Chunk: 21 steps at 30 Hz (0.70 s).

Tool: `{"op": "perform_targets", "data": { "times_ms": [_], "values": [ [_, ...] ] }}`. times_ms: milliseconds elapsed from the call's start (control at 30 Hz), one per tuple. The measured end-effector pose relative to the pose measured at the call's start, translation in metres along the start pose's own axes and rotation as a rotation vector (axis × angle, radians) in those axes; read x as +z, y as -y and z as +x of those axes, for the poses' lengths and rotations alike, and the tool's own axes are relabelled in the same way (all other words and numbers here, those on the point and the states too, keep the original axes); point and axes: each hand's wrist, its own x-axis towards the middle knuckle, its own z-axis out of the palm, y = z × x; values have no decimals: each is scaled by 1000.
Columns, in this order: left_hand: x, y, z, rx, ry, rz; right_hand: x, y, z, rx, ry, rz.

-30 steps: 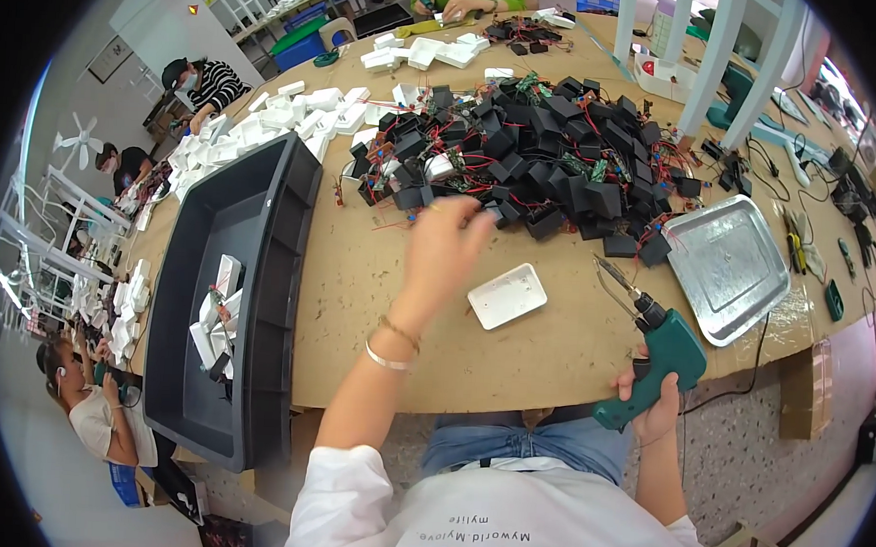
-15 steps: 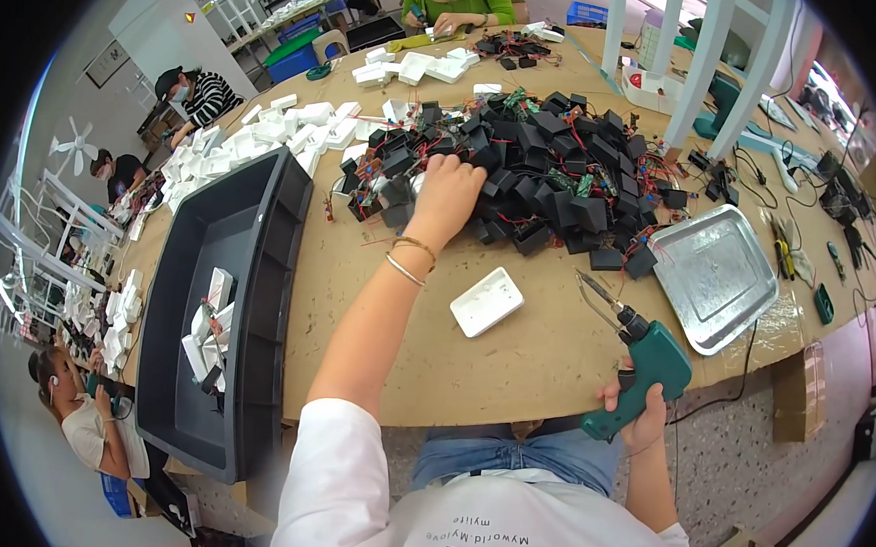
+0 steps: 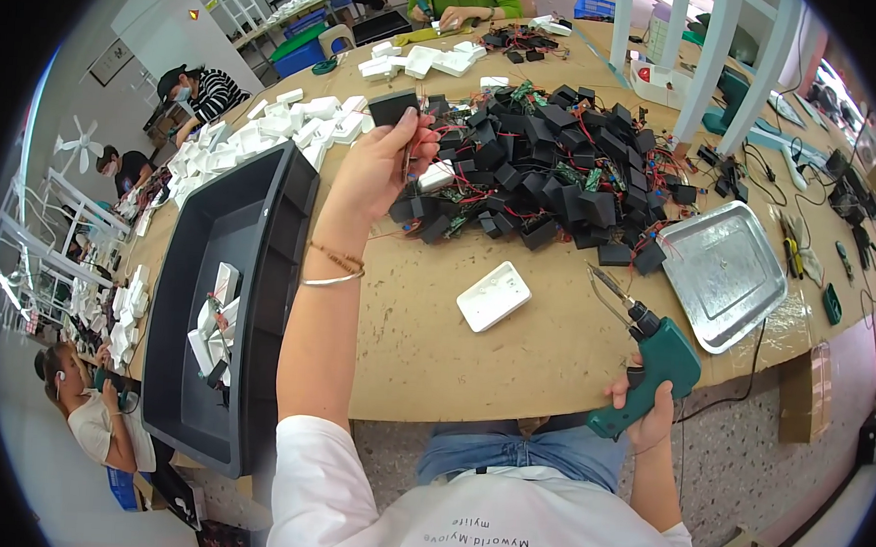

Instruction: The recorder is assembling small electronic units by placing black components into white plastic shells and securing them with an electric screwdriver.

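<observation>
My left hand (image 3: 376, 166) is raised at the left end of a heap of black parts. Thumb and fingers pinch a small black plastic case (image 3: 393, 105) with thin wires hanging from it. My right hand (image 3: 655, 414) grips the handle of a green soldering gun (image 3: 663, 365) by the table's front edge, its metal tip pointing up and left. A shallow white plastic shell (image 3: 494, 296) lies alone on the table between my hands. The heap of black cases (image 3: 561, 186), with red wires and green circuit boards, spreads beyond it.
A deep black bin (image 3: 201, 360) at left holds a few white shells and wired parts. White shells (image 3: 307, 118) are piled behind it. A metal tray (image 3: 725, 279), yellow-handled pliers (image 3: 793, 254) and cables lie at right. White posts (image 3: 711, 70) rise there. Other people work farther off.
My left hand has drawn back left out of the heap and now holds up a black case with wires. My right hand keeps the soldering gun nearly in place.
</observation>
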Motion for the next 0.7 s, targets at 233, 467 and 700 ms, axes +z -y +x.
{"op": "perform_targets", "data": {
  "times_ms": [233, 467, 700],
  "values": [
    [-6, 36, -69, -124, -10, -361, -1, 1, 0, -5, -5, -32],
    [-57, 103, -120, -326, -102, 335, 3, 1, 2, 10, -22, -32],
    [-72, 98, -134, -286, -276, 32, 4, 3, 3, 19, -44, -62]
  ]
}}
